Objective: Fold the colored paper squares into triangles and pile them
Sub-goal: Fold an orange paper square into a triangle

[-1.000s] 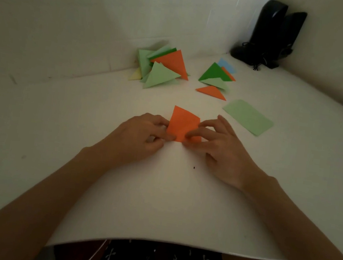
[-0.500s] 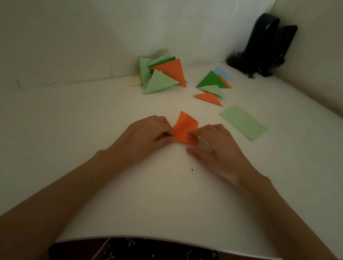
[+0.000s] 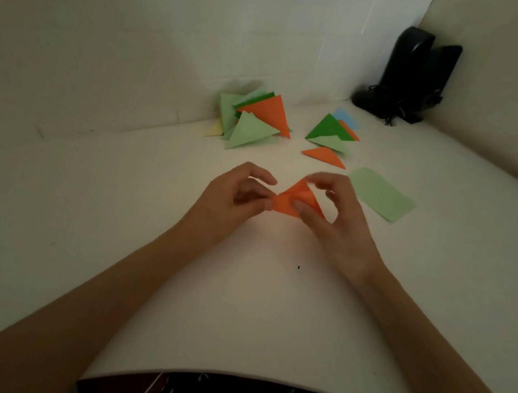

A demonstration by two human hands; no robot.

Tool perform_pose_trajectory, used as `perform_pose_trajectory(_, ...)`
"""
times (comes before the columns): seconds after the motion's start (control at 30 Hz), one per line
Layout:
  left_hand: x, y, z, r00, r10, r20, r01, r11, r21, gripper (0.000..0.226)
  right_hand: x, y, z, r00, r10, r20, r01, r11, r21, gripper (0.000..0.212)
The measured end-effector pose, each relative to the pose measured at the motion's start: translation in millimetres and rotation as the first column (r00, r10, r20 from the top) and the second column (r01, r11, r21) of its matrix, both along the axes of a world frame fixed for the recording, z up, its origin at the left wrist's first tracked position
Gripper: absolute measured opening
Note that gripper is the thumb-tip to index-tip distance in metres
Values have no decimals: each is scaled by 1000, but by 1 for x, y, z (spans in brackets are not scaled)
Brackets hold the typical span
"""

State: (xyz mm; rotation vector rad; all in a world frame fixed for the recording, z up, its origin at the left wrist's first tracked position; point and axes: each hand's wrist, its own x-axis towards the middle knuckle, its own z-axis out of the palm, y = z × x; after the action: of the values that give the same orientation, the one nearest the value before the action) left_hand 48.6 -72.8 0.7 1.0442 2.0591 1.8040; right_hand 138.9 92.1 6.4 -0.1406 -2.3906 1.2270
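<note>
An orange paper [image 3: 293, 199], partly folded into a triangle, is held between both hands just above the white table [image 3: 235, 309]. My left hand [image 3: 237, 196] pinches its left corner. My right hand [image 3: 334, 217] pinches its right side, thumb on the front and fingers curled over the top. Behind them lies a pile of folded triangles [image 3: 255, 119] in light green, dark green, orange and yellow. A second group of papers [image 3: 331, 136], green, orange and blue, lies to its right. One flat light green sheet [image 3: 381, 193] rests right of my right hand.
Two black upright speakers with cables [image 3: 407, 80] stand in the far right corner against the walls. The table's front edge [image 3: 225, 380] runs close to my body, with dark patterned fabric below it.
The orange paper has gone from lying pressed on the table to being lifted and folded over between my fingers. Both hands rose slightly and my right fingers curled over the top.
</note>
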Motion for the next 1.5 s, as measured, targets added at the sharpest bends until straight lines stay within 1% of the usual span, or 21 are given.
perform_pose_trajectory(0.07, 1, 0, 3, 996, -24, 85, 19, 998, 65, 27, 0, 0, 3, 998, -10, 59, 22, 981, -195, 43)
perform_pose_trajectory(0.1, 2, 0, 3, 994, -28, 108, 20, 996, 81, 26, 0, 0, 4, 996, 0, 87, 23, 963, -269, 42)
perform_pose_trajectory(0.17, 5, 1, 3, 994, -33, 107, 25, 997, 73, 26, 0, 2, 4, 995, 35, 89, 2, 924, -383, 29)
perform_pose_trajectory(0.27, 9, 3, 3, 995, -40, 92, 36, 999, 38, 26, 0, 1, 2, 999, 27, 25, -15, 922, -388, 7)
perform_pose_trajectory(0.37, 12, 4, 4, 995, -24, 100, 23, 1000, 12, 27, 0, 0, 0, 1000, -10, -20, 2, 930, -368, 6)
perform_pose_trajectory(0.47, 17, 4, 8, 990, 5, 139, -3, 1000, -15, 19, 2, -3, 0, 999, -17, -40, 4, 951, -310, 8)
perform_pose_trajectory(0.53, 18, 4, 9, 995, 40, 91, -33, 997, -73, 10, 4, -7, -1, 999, -1, -44, -12, 956, -293, 7)
perform_pose_trajectory(0.6, 17, 2, 7, 996, 87, -33, -91, 985, -146, 2, 5, -10, -2, 1000, -5, -30, -2, 968, -253, 6)
perform_pose_trajectory(0.63, 17, 2, 5, 986, 111, -125, -134, 972, -193, 4, 5, -10, -3, 1000, -26, -14, 23, 978, -205, 7)
perform_pose_trajectory(0.7, 18, 2, 0, 945, 138, -295, -229, 926, -300, 11, 3, -8, -8, 993, -104, 48, 107, 993, -59, 11)
perform_pose_trajectory(0.73, 18, 3, -1, 927, 138, -349, -267, 895, -357, 14, 2, -6, -11, 985, -146, 90, 143, 989, 46, 12)
perform_pose_trajectory(0.8, 18, 6, -3, 894, 112, -434, -325, 829, -454, 19, -2, -4, -16, 965, -206, 164, 162, 956, 245, 14)
perform_pose_trajectory(0.87, 17, 7, -4, 845, 76, -529, -375, 790, -485, 21, -3, -6, -16, 950, -239, 200, 155, 920, 361, 16)
perform_pose_trajectory(0.93, 16, 8, -4, 804, 40, -593, -402, 771, -493, 22, -2, -8, -13, 938, -276, 211, 149, 867, 475, 25)
perform_pose_trajectory(1.0, 15, 8, -4, 773, 0, -634, -420, 749, -513, 21, -2, -10, -13, 931, -321, 172, 164, 792, 588, 33)
perform_pose_trajectory(1.03, 16, 8, -3, 752, -36, -658, -409, 757, -509, 19, -2, -9, -13, 929, -338, 147, 180, 765, 618, 35)
perform_pose_trajectory(1.1, 17, 5, -3, 673, -151, -724, -333, 812, -479, 23, -2, -6, -13, 918, -367, 154, 195, 753, 629, 38)
perform_pose_trajectory(1.17, 20, -2, -5, 616, -244, -749, -274, 825, -494, 36, 1, -4, -12, 913, -371, 171, 175, 734, 656, 40)
perform_pose_trajectory(1.23, 25, -8, -4, 614, -317, -723, -283, 767, -576, 40, 4, -7, -10, 912, -364, 189, 153, 729, 667, 46)
perform_pose_trajectory(1.33, 35, -15, -3, 606, -345, -717, -333, 708, -623, 44, 5, -16, -8, 871, -355, 339, 90, 794, 601, 62)
perform_pose_trajectory(1.5, 43, -19, 0, 657, -333, -676, -331, 679, -656, 59, 17, 10, -9, 781, -399, 480, 43, 801, 596, 73)
